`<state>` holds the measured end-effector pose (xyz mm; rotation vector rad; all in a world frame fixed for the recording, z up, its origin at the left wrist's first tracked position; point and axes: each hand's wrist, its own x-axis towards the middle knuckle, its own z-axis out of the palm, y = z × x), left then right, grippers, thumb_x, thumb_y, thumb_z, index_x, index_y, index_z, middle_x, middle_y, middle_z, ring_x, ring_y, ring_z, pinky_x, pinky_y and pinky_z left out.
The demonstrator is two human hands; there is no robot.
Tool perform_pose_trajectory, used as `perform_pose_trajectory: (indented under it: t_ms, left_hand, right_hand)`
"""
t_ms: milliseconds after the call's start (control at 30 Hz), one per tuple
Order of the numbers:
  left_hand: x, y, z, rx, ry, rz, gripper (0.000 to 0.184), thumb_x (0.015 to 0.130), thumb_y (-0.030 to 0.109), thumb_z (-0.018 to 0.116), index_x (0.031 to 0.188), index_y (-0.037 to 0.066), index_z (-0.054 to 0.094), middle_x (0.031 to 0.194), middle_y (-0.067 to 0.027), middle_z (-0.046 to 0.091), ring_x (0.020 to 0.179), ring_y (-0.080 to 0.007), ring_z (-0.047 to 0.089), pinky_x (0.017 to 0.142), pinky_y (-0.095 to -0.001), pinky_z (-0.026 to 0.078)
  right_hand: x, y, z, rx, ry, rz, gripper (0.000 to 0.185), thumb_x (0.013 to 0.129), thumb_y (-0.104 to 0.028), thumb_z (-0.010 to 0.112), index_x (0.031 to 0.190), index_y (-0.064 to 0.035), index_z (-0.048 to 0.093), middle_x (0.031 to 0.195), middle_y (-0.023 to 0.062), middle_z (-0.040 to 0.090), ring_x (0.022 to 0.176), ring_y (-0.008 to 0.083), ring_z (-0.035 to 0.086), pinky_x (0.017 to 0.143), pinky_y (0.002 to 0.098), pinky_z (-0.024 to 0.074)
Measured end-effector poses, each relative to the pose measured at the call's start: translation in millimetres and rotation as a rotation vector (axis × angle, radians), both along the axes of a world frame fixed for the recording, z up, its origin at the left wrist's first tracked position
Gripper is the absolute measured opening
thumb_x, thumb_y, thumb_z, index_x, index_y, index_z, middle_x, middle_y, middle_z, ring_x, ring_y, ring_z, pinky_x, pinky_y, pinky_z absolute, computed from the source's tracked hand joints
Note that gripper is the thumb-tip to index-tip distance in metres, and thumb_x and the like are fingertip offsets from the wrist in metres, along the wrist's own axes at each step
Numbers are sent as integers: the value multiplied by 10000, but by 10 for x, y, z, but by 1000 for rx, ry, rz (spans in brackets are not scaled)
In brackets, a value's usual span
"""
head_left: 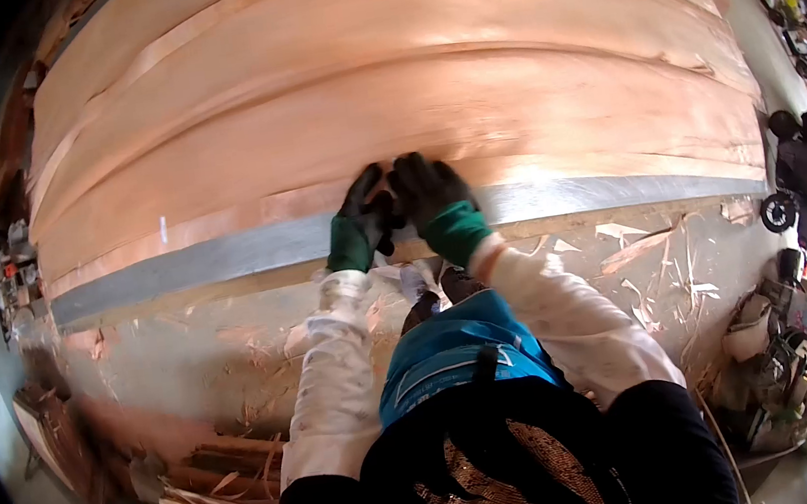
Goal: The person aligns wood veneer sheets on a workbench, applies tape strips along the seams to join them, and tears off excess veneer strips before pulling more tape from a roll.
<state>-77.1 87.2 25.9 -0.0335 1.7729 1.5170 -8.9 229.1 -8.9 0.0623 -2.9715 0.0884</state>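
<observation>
A large stack of thin, orange-tan wood veneer sheets spreads out in front of me, its surface wavy and overlapping. Along its near side runs a grey metal strip. My left hand, in a black glove with a green cuff, is at the near veneer edge, its fingers somewhat apart and slightly blurred. Beside it, my right hand in a matching glove lies over the edge with fingers stretched forward. Nothing held shows in either hand. What lies under the palms is hidden.
Veneer scraps litter the floor below the near edge. A pile of wood pieces lies at lower left. On the right are a dark wheeled vehicle and a heap of mixed items.
</observation>
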Motion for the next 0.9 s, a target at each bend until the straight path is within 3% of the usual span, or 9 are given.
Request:
perform_pose_trajectory:
  t_ms: [100,133,167,267,367,500,567,700,900]
  left_hand:
    - [97,-272,-300,-154,836,-264,481,883,66,527,1358,84,452,864,-98,684,607,-184,616,508,-336,498]
    - [-13,-359,-225,-24,427,-215,299,908,153,503,1189,80,573,789,-89,680,574,-220,615,495,-360,490]
    - [-106,-547,-56,-323,541,-364,233,922,225,470,998,85,640,684,-73,656,513,-242,586,459,-366,464]
    - [-428,-922,303,-690,402,-55,299,931,348,532,936,68,636,627,-92,639,425,-178,526,378,-326,412]
    - [-427,-1237,334,-529,377,-2,344,958,353,488,948,19,566,689,-142,653,386,-189,505,346,-314,420]
    - [193,-1503,-76,-536,-55,103,319,966,313,484,1090,30,563,731,-159,663,416,-206,533,347,-328,443]
    - [957,-953,122,-456,-163,275,316,950,292,514,1127,36,570,722,-148,664,443,-201,549,364,-324,455]
    - [1872,366,39,-345,-72,52,344,948,259,522,1219,52,565,737,-122,667,504,-177,569,398,-300,454]
    - [2102,2459,453,-92,18,-83,364,979,210,517,1306,49,518,785,-120,685,519,-149,585,420,-270,460]
  right_hand:
    - [31,-111,-402,-124,159,-74,503,853,-307,518,1293,-64,534,1417,168,444,1334,350,366,1058,553,306]
    - [-4,-115,-526,-110,265,-39,471,859,-251,505,1287,-59,538,1396,179,463,1324,359,377,1042,568,320]
    - [-20,-149,-635,-83,294,-43,442,865,-203,492,1274,-43,542,1371,193,479,1310,381,385,1025,575,339]
    - [-145,-231,-622,-50,181,-109,416,889,-178,455,1256,0,539,1309,218,510,1222,402,446,961,561,395]
    - [79,316,459,-272,-212,101,362,850,-208,492,1160,-64,612,1264,196,556,1149,377,516,912,509,424]
    - [905,1712,304,-257,270,93,284,835,-223,516,1048,-125,676,1201,154,598,1107,334,556,872,467,455]
    - [1459,2698,555,-456,217,-43,272,777,-183,623,1037,-129,684,1156,126,618,1063,307,579,861,450,474]
    - [2034,3845,595,-343,78,-186,368,699,-211,756,1056,-161,684,1119,84,619,1017,303,579,829,417,496]
    - [1963,4167,153,-379,55,-141,233,677,-122,733,905,-165,715,959,44,646,893,287,606,736,397,500]
